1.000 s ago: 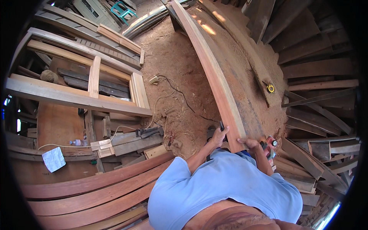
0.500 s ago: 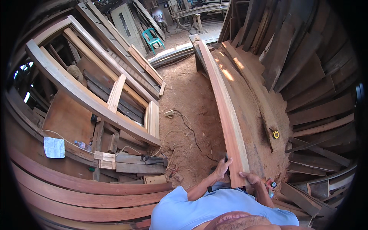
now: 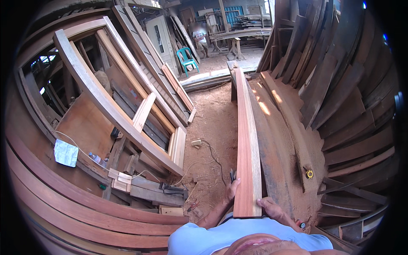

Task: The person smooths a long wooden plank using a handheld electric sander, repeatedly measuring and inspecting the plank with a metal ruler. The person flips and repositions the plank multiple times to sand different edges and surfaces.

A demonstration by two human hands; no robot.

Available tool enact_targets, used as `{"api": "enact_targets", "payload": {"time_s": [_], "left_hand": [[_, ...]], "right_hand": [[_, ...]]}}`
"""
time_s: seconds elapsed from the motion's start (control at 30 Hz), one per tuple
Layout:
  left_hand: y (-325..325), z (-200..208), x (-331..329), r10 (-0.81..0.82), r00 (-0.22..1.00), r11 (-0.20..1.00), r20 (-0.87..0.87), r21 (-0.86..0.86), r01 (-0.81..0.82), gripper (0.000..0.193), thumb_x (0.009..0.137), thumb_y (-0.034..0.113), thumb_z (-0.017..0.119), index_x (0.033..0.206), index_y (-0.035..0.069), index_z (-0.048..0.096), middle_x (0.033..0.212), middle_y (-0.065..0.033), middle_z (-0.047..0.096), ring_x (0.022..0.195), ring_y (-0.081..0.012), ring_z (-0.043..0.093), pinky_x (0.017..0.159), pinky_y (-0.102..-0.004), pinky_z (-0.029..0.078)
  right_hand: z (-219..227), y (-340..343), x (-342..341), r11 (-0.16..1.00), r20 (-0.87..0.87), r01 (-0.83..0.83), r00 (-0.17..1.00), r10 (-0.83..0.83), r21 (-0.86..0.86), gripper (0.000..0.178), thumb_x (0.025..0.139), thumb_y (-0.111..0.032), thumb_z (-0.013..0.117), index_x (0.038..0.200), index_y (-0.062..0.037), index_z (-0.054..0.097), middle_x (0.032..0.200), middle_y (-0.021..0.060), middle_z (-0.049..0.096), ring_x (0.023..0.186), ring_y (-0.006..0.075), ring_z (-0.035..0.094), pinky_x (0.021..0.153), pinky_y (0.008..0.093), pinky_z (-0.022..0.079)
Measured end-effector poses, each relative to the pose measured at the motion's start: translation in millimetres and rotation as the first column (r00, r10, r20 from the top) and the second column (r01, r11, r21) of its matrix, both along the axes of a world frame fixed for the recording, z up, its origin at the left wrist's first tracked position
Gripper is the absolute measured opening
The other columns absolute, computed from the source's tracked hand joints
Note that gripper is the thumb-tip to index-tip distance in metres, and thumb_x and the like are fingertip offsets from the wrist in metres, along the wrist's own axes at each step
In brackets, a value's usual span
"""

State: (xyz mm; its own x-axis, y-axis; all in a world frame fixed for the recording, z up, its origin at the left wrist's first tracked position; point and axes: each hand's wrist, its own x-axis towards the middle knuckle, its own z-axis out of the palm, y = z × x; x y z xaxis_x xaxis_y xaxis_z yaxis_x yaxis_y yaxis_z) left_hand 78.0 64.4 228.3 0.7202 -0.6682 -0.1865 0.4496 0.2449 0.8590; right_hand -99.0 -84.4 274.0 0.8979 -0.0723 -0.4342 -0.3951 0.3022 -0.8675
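A long reddish wooden plank point(image 3: 246, 161) with a pale right edge runs from my chest away to the far bench end. My left hand point(image 3: 232, 189) is closed on its left edge near the close end. A small dark, slim object point(image 3: 232, 174) sticks up from those fingers; its kind is too small to make out. On the opposite edge my right hand point(image 3: 271, 208) grips the plank, fingers partly hidden beneath it. Beyond the plank's right side lies a sawdust-covered bench board point(image 3: 272, 157).
A yellow tape measure point(image 3: 309, 174) rests on a dusty board at right. Wooden frames point(image 3: 93, 97) lean at left above long reddish boards point(image 3: 106, 212). A cable point(image 3: 216, 157) crosses the sawdust floor. Dark planks point(image 3: 361, 114) line the right. A person point(image 3: 199, 36) stands beyond a green chair point(image 3: 186, 59).
The view has tilted up and turned left, so the surroundings sit lower and further right. The plank now points more straight ahead, its near end closer to my chest. Both hands still hold it.
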Motion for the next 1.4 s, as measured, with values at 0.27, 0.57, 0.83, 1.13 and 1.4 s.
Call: {"api": "enact_targets", "payload": {"time_s": [0.27, 0.57, 0.83, 1.13, 1.4], "left_hand": [[-9, -45, 18, -0.032, 0.998, 0.999, 0.05, 0.022, 0.031, 0.048, 0.097, 0.034, 0.052, 0.129, -0.002, 0.056, 0.116, -0.0135, 0.065, 0.102, -0.0204, 0.065, 0.087, -0.0341, 0.052], [-8, -52, 9, -0.014, 0.999, 0.999, 0.031, -0.048, 0.015, 0.049, 0.099, 0.033, 0.053, 0.135, 0.0, 0.053, 0.121, -0.0106, 0.063, 0.109, -0.0195, 0.062, 0.093, -0.0345, 0.05], [-4, -47, 2, 0.003, 1.0, 1.0, 0.01, 0.003, -0.003, 0.052, 0.099, 0.037, 0.051, 0.132, -0.004, 0.054, 0.119, -0.0145, 0.066, 0.107, -0.0216, 0.065, 0.093, -0.0346, 0.052], [-8, -58, 1, 0.035, 0.998, 0.999, -0.044, -0.02, -0.036, 0.047, 0.099, 0.029, 0.055, 0.136, -0.001, 0.053, 0.126, -0.0093, 0.061, 0.113, -0.0193, 0.06, 0.096, -0.0351, 0.048], [-6, -47, 0, 0.027, 1.0, 1.0, 0.012, 0.01, -0.027, 0.046, 0.099, 0.03, 0.054, 0.133, -0.001, 0.056, 0.122, -0.0091, 0.064, 0.11, -0.0173, 0.061, 0.095, -0.034, 0.049]], "right_hand": [[12, -15, 9, 0.987, -0.108, -0.078, 0.992, 0.063, -0.141, 0.039, 0.098, -0.039, 0.063, 0.082, -0.0034, 0.069, 0.079, 0.0019, 0.063, 0.08, 0.0119, 0.058, 0.076, 0.0278, 0.047], [19, -15, 12, 0.994, -0.17, -0.098, 0.981, 0.088, -0.055, 0.041, 0.097, -0.033, 0.064, 0.095, 0.0072, 0.07, 0.087, 0.0068, 0.068, 0.079, 0.0143, 0.058, 0.073, 0.031, 0.048], [-18, -23, 15, 0.986, -0.192, -0.163, 0.969, 0.155, -0.024, 0.046, 0.094, -0.036, 0.069, 0.099, 0.0099, 0.07, 0.089, 0.0123, 0.071, 0.079, 0.0173, 0.065, 0.073, 0.0317, 0.052], [1, -24, 16, 0.99, -0.252, -0.135, 0.958, 0.138, 0.029, 0.051, 0.091, -0.039, 0.074, 0.098, 0.0107, 0.069, 0.084, 0.0121, 0.07, 0.07, 0.0167, 0.066, 0.063, 0.0299, 0.052], [4, -25, 18, 0.989, -0.268, -0.146, 0.952, 0.147, 0.025, 0.049, 0.09, -0.039, 0.074, 0.095, 0.0098, 0.069, 0.08, 0.0112, 0.069, 0.066, 0.0169, 0.063, 0.059, 0.0303, 0.049]]}}
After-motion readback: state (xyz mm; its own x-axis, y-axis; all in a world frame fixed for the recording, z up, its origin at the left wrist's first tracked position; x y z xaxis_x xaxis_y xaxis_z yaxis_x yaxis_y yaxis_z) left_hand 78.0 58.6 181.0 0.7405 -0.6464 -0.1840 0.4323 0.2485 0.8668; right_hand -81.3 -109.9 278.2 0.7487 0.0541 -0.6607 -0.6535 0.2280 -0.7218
